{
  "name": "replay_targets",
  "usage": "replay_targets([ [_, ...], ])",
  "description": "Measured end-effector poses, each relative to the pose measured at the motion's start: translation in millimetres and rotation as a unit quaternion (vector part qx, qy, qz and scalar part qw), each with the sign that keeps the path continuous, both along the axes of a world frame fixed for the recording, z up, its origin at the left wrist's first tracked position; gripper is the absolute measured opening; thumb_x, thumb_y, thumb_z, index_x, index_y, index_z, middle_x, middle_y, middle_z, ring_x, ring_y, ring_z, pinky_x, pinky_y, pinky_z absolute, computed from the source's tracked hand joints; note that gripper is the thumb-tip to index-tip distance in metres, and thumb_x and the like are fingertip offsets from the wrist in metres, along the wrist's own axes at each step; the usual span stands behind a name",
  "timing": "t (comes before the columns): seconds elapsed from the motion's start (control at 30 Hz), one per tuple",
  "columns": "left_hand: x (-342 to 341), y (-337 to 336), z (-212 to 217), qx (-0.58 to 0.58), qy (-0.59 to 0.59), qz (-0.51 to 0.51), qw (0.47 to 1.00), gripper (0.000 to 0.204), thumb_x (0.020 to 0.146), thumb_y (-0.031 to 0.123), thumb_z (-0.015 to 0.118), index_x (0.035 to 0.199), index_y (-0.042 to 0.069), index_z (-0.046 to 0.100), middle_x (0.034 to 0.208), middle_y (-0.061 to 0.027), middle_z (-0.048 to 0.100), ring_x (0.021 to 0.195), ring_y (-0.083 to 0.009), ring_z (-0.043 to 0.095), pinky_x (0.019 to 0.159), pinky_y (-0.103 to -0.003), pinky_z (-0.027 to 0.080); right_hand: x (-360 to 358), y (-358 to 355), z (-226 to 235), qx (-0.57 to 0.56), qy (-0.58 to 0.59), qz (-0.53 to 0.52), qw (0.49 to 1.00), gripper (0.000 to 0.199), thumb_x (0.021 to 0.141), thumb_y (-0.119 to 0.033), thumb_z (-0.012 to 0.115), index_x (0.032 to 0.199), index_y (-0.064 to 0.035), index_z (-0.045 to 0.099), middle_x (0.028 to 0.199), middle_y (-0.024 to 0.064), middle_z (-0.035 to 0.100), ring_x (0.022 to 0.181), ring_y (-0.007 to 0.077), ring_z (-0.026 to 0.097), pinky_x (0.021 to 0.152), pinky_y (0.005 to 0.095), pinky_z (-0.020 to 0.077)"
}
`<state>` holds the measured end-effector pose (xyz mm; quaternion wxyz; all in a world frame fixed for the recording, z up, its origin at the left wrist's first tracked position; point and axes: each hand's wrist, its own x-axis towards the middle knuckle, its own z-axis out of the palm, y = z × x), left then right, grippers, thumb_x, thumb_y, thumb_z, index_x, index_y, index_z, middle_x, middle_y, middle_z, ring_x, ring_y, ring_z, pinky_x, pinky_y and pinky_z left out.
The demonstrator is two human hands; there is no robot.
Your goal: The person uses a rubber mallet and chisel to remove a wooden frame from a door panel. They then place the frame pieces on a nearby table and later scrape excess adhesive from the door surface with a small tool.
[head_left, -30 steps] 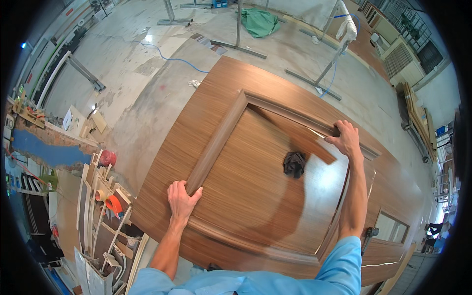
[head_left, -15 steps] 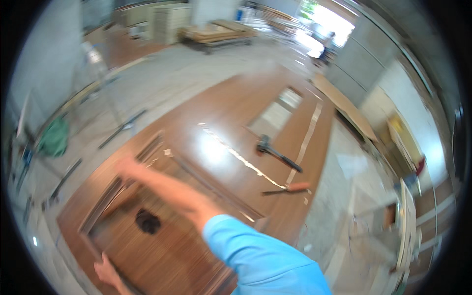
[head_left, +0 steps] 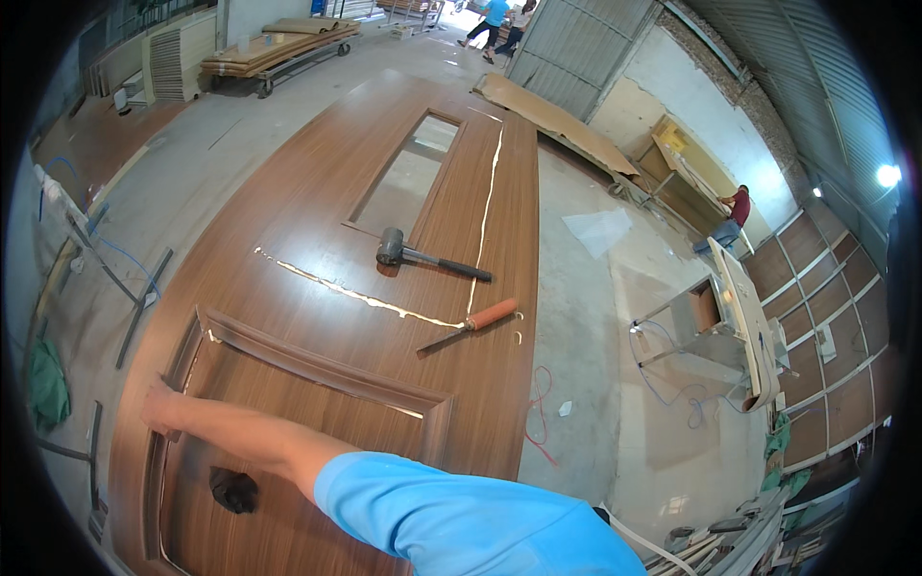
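A large brown wood-grain door point(head_left: 317, 230) lies flat in front of me. My right arm, in a light-blue sleeve, reaches across its near panel. At the panel's left edge my right hand point(head_left: 163, 407) is closed over a dark wooden moulding point(head_left: 152, 485), its fingers partly hidden. My left hand is out of view. On the panel lies a small crumpled black thing point(head_left: 233, 490). Beyond the panel, a black-headed mallet point(head_left: 391, 248) and an orange-handled tool with a flat dark blade point(head_left: 492, 314) rest on the door, beside pale, rough lines on its surface.
The door has a rectangular opening point(head_left: 403, 178) toward its far end. Metal stand legs point(head_left: 144, 307) and a green cloth point(head_left: 48, 384) are at left. At right are a worktable point(head_left: 735, 326), a cable on the floor and a person in a dark-red shirt point(head_left: 738, 209). Stacked boards stand on a cart point(head_left: 279, 53).
The view has swung right and sharpened. My left hand has gone out of the picture. My right hand stays at the panel's left moulding. The tools on the door lie as before.
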<state>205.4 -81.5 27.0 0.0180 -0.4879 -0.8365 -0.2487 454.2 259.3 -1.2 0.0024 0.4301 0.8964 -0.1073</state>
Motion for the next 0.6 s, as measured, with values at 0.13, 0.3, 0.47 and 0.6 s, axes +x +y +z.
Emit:
replay_targets([
  [0.13,-12.8,0.4,-3.2,-0.023,-0.002,0.017,1.000,0.046,0.086,0.036,0.081,0.101,-0.006,0.073,0.091,-0.0194,0.073,0.078,-0.0333,0.068,0.075,-0.044,0.056,1.2,-3.0,-2.6,0.038,0.012,0.000,0.999,0.057,0.071,-0.031,0.081,0.123,-0.0102,0.069,0.121,0.0149,0.070,0.123,0.0343,0.060,0.109,0.0685,0.0308],
  [0.3,-52.9,1.8,-4.0,0.012,-0.058,-0.030,0.998,0.046,0.092,0.036,0.073,0.111,-0.006,0.069,0.104,-0.0184,0.073,0.093,-0.0326,0.069,0.086,-0.044,0.055,3.1,-14.3,23.8,0.032,0.051,0.015,0.998,0.055,0.071,-0.033,0.081,0.119,-0.0092,0.070,0.121,0.0166,0.069,0.122,0.0332,0.060,0.106,0.0691,0.0349],
  [0.47,-59.4,-13.1,53.1,0.056,-0.256,0.014,0.965,0.041,0.100,0.020,0.065,0.129,-0.007,0.061,0.119,-0.0149,0.071,0.108,-0.0236,0.067,0.097,-0.035,0.052,3.4,-35.0,86.9,0.090,0.053,0.103,0.989,0.027,0.087,-0.025,0.069,0.108,-0.0086,0.072,0.110,0.0159,0.070,0.110,0.0335,0.065,0.093,0.0594,0.0471],
  [0.6,-37.6,-56.3,121.2,0.139,-0.219,0.065,0.964,0.033,0.093,0.022,0.074,0.115,-0.002,0.067,0.100,-0.0062,0.069,0.090,-0.0152,0.061,0.083,-0.031,0.050,20.3,-67.8,151.3,0.188,0.085,0.083,0.975,0.032,0.084,-0.030,0.075,0.108,-0.0107,0.069,0.112,0.0120,0.069,0.106,0.0314,0.067,0.085,0.0508,0.0531],
])
